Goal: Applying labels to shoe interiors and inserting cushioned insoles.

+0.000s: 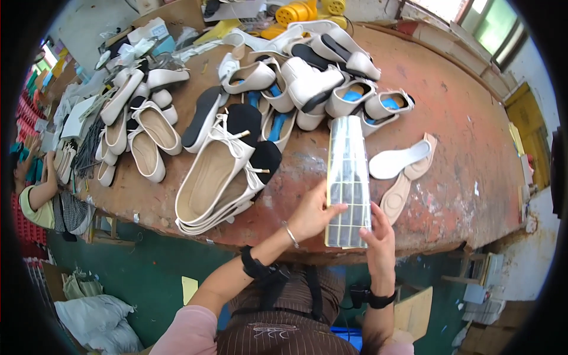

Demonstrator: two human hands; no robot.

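Note:
Between my two hands is a long sheet of silvery stickers (347, 183), divided into small rectangles by pale lines. My left hand (319, 207) grips its left edge, thumb on top. On the lower right edge, my right hand (380, 236) pinches the sheet with thumb and fingers. Just right of the sheet lie a white insole (395, 161) and beige insoles (397, 192) on the table. Left of my hands sits a stack of white flats with bows (207, 180), nested one over another.
The brown worktable (455, 160) bears many white shoes (307, 83) farther back, some with blue inside. More finished flats (155, 127) stand at the left. Yellow machines (296, 12) are at the far edge. A co-worker's arm (42, 192) shows at far left; white sacks (97, 319) lie on the floor.

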